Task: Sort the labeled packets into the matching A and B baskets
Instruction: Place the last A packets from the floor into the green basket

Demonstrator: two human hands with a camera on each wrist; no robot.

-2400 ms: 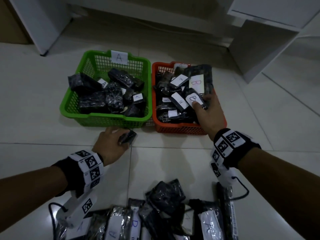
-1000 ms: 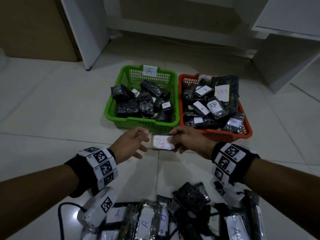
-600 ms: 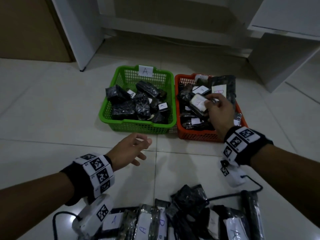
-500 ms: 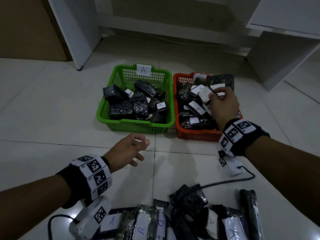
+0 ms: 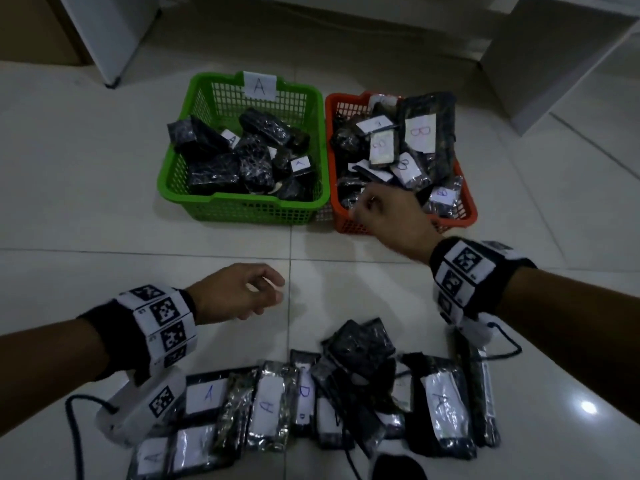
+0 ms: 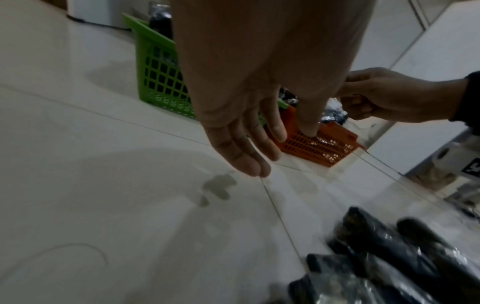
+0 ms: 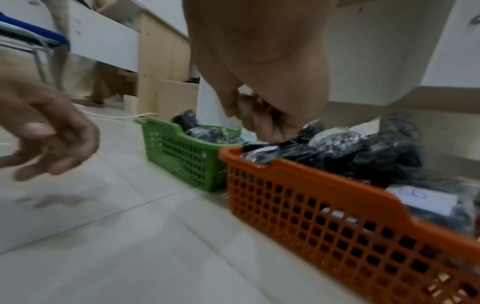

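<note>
A green basket (image 5: pixel 242 204) tagged A and an orange basket (image 5: pixel 465 216) stand side by side on the floor, both holding black packets. A packet labelled B (image 5: pixel 382 149) lies on top of the orange basket's heap. My right hand (image 5: pixel 365 206) hovers over that basket's near rim, fingers curled and holding nothing; the right wrist view shows the curled fingers (image 7: pixel 262 121) empty. My left hand (image 5: pixel 272 291) floats above the tiles in front of the baskets, its fingers (image 6: pixel 246 152) relaxed and empty. A row of unsorted A and B packets (image 5: pixel 266 410) lies nearest me.
A white cabinet leg (image 5: pixel 110 39) stands behind the green basket and white furniture (image 5: pixel 554 53) at the back right. Black cables (image 5: pixel 74 431) trail from both wrist cameras beside the packet row. Bare tile (image 5: pixel 173 271) lies between the baskets and the row.
My right hand took the B packet from between both hands, carried it over the orange basket, let it go and drew back to the near rim. My left hand stayed hovering.
</note>
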